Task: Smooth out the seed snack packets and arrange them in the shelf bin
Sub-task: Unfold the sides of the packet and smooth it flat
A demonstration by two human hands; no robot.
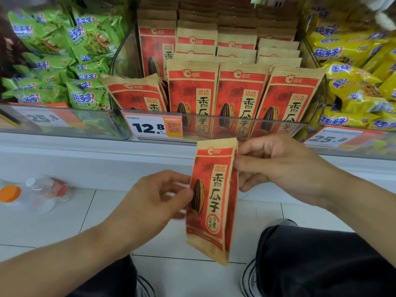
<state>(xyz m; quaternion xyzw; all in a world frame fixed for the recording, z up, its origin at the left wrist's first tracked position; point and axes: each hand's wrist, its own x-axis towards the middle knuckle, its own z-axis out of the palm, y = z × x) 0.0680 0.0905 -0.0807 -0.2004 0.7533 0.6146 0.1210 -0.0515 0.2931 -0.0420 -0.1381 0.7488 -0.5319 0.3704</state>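
Note:
A red and tan seed packet (214,198) hangs upright in front of me, below the shelf edge. My left hand (156,200) pinches its left edge at mid height. My right hand (278,166) pinches its right edge near the top, fingers curled round it. Above, the clear shelf bin (252,121) holds several matching seed packets (241,91) standing in rows; one packet (137,94) at the bin's front left leans over to the left.
Green snack bags (64,61) fill the bin to the left and yellow snack bags (355,82) the bin to the right. A 12.8 price tag (153,126) hangs on the bin front. A plastic bottle (42,194) lies on the tiled floor. My knees and shoes are below.

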